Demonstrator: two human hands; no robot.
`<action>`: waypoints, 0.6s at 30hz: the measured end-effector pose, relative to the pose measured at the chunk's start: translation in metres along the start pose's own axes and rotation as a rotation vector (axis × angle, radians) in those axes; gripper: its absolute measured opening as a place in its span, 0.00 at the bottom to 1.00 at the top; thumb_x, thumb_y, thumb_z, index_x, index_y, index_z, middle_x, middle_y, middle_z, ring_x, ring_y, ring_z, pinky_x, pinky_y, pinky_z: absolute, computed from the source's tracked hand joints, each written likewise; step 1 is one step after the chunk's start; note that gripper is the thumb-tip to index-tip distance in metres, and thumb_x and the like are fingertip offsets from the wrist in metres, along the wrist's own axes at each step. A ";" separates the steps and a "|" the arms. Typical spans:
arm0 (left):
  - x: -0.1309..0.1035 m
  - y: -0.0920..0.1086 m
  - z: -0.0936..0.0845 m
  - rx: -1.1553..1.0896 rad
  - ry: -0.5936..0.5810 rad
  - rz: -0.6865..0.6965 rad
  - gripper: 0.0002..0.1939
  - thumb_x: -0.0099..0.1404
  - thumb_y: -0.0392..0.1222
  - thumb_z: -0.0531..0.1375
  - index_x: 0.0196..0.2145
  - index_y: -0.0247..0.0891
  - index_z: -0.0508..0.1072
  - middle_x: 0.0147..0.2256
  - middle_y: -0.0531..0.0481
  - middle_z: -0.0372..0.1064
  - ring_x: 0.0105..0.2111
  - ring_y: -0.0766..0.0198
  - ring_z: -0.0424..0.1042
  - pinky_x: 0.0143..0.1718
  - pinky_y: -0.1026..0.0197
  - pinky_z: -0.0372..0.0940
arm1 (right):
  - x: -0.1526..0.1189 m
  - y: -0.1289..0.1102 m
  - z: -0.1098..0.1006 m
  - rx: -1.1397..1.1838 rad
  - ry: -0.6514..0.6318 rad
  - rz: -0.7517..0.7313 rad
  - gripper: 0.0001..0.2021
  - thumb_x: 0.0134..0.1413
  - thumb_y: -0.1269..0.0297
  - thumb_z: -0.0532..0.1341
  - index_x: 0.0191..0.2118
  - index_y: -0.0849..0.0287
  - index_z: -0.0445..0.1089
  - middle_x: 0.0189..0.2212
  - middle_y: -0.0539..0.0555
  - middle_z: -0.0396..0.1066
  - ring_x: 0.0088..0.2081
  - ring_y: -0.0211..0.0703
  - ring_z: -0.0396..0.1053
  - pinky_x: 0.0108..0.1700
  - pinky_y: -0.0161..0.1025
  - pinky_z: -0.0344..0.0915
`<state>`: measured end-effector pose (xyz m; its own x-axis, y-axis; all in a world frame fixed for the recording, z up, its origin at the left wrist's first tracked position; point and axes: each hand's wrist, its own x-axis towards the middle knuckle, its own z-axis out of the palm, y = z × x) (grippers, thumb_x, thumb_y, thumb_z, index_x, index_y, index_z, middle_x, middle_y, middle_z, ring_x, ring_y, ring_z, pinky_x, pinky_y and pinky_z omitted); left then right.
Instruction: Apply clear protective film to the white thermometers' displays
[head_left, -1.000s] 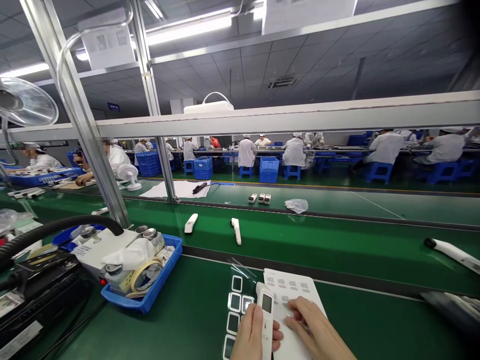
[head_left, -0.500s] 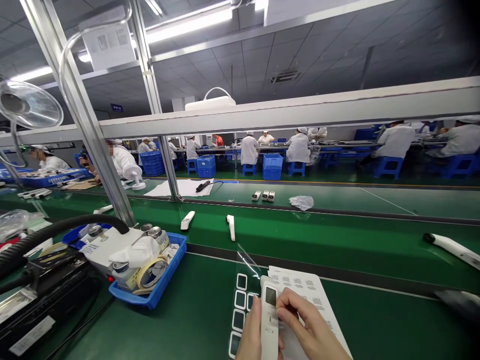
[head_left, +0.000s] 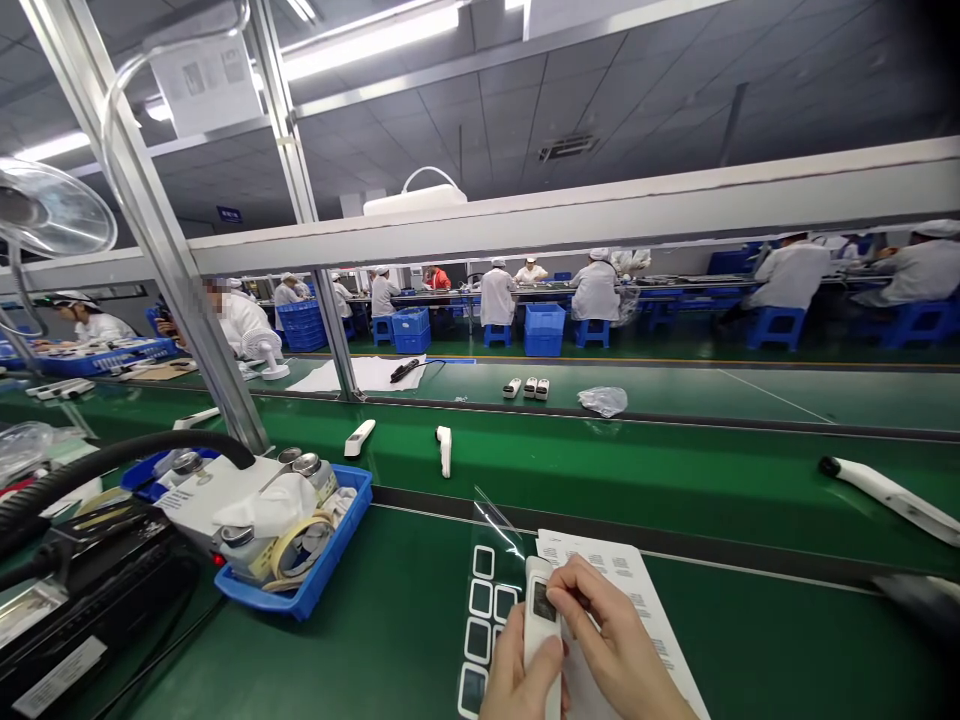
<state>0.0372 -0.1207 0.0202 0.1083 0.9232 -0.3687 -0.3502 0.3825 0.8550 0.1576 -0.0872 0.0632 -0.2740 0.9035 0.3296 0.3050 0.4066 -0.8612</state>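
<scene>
My left hand point(head_left: 514, 670) is wrapped around a white handheld thermometer point(head_left: 538, 640), its thumb lying across the body below the small dark screen. The thermometer's narrow top end points away from me. At the screen's right edge, the fingertips of my right hand point(head_left: 611, 635) are pinched together; whatever is between them is hidden. Beneath and left of the hands lies a clear sheet point(head_left: 480, 640) carrying several dark panels with white frames. A printed paper point(head_left: 641, 600) is partly under my right hand.
On the green belt point(head_left: 600, 460) lie more white thermometers, including one point(head_left: 445, 452) ahead and another point(head_left: 889, 495) at right. A blue tray point(head_left: 300, 600) with bottles and tape stands left, near a black hose point(head_left: 112, 455). Metal posts point(head_left: 161, 240) rise behind. Co-workers sit across the room.
My left thumb has come across the thermometer below its screen. My right fingertips have moved up along the screen's edge. Thermometers on the belt have shifted left.
</scene>
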 end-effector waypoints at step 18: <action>-0.007 0.007 0.014 0.102 0.292 -0.030 0.30 0.62 0.51 0.57 0.57 0.32 0.59 0.40 0.41 0.71 0.23 0.64 0.69 0.23 0.65 0.62 | 0.000 0.004 0.003 -0.020 0.049 -0.004 0.16 0.65 0.52 0.50 0.31 0.55 0.63 0.29 0.52 0.64 0.29 0.44 0.63 0.30 0.37 0.61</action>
<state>0.0469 -0.1238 0.0338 -0.1602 0.8676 -0.4708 -0.2536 0.4248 0.8690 0.1561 -0.0863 0.0583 -0.2306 0.9073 0.3516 0.3221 0.4121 -0.8523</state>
